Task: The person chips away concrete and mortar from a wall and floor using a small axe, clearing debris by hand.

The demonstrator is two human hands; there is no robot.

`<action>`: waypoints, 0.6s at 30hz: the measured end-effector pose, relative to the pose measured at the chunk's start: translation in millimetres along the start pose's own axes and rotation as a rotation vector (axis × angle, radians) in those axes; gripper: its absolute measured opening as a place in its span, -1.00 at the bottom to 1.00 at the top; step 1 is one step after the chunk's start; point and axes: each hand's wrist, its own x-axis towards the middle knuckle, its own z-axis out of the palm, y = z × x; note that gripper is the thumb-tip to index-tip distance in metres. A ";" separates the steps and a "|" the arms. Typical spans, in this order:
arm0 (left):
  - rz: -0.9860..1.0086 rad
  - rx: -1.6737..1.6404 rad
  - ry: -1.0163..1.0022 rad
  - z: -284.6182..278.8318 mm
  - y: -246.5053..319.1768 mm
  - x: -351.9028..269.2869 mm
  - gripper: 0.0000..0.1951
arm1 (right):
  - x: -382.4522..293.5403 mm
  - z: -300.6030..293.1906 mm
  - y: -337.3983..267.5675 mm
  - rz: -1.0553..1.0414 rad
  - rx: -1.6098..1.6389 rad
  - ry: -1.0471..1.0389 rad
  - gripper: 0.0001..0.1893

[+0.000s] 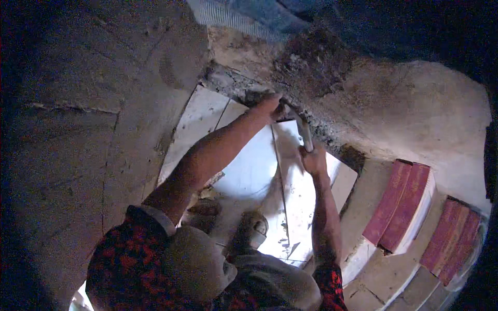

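My right hand (314, 158) is wrapped around one end of a long, pale tool handle (305, 134). The handle slants up and left along the broken wall base, and its far end runs in beside my left hand (277, 105). That end is dark and blurred, so the kind of tool cannot be told. My left hand reaches down to the rough mortar strip (237, 83) between wall and floor; its fingers are mostly hidden, and whether they grip anything is unclear. Below both hands lie large white floor tiles (247, 163), brightly lit, with dark joints and dirt marks.
Stairs (365, 293) lie to the right, with red tile boxes (398, 206) and more red boxes (451, 239) standing on the steps. Bare plastered wall (420, 105) rises behind the hands. A grey wall surface (78, 155) flanks the left. My foot (258, 227) rests on the tiles.
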 end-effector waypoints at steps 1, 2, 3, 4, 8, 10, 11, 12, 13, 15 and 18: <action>-0.009 -0.059 -0.001 -8.0 -18.3 -4.7 -0.74 | 4.6 5.4 -9.2 0.113 0.063 -0.017 -0.74; -0.022 -0.086 0.005 -7.9 -40.4 -7.5 -0.75 | 5.9 10.9 -20.8 -0.218 -0.022 0.226 -0.74; -0.071 -0.103 0.030 -16.9 -79.8 -26.3 -0.77 | 3.2 1.8 -65.2 -0.121 0.041 0.019 -0.76; 0.066 -0.194 0.226 -16.5 -77.6 -14.2 -0.79 | 3.8 6.7 -62.8 -0.004 -0.166 0.053 -0.77; -0.188 -0.546 0.193 11.0 11.3 4.5 -0.74 | 2.4 23.9 54.2 -0.241 -0.023 0.321 -0.76; -0.658 -1.310 0.040 0.7 -5.1 9.6 -0.69 | 24.6 21.7 36.4 -0.064 -0.112 -0.026 -0.64; -0.650 -1.292 0.081 -14.0 -28.6 5.0 -0.69 | 21.6 22.3 13.0 -0.116 0.034 0.058 -0.64; -0.305 -0.682 0.092 -12.3 -38.1 -0.3 -0.71 | 13.5 12.6 -7.9 -0.189 -0.047 0.110 -0.67; -0.115 -0.369 0.084 -15.4 -45.5 5.7 -0.72 | 10.8 6.7 -25.6 -0.279 -0.131 0.164 -0.70; 0.060 0.003 0.322 -2.3 -67.2 -8.4 -0.76 | 12.8 26.4 -29.5 -0.388 -0.109 0.334 -0.73; -0.751 -1.474 0.234 20.4 3.8 18.5 -0.76 | 20.1 25.5 34.1 0.013 0.045 0.121 -0.78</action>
